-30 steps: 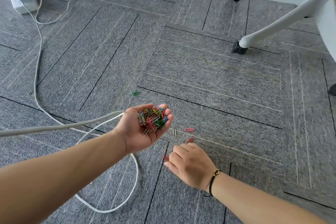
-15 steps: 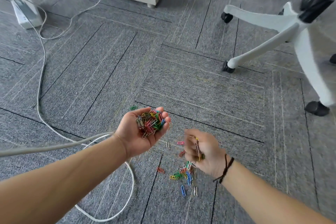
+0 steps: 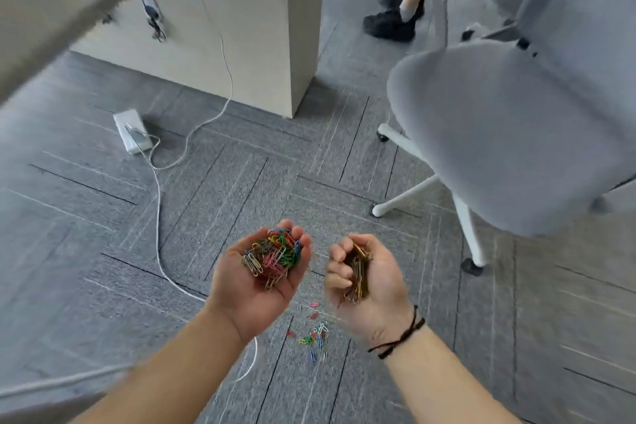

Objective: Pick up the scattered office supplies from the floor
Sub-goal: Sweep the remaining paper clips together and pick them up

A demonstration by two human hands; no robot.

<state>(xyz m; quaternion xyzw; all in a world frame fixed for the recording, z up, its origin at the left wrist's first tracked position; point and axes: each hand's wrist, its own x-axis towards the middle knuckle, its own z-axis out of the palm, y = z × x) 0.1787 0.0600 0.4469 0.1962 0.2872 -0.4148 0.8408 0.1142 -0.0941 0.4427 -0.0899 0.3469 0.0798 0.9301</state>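
Cradling paper clips (image 3: 272, 256) in left palm, fingers (image 3: 298, 240) curled beside them.

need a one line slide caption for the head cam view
Left hand cups coloured paper clips, right hand grips a smaller bunch; stray clips remain on the carpet.
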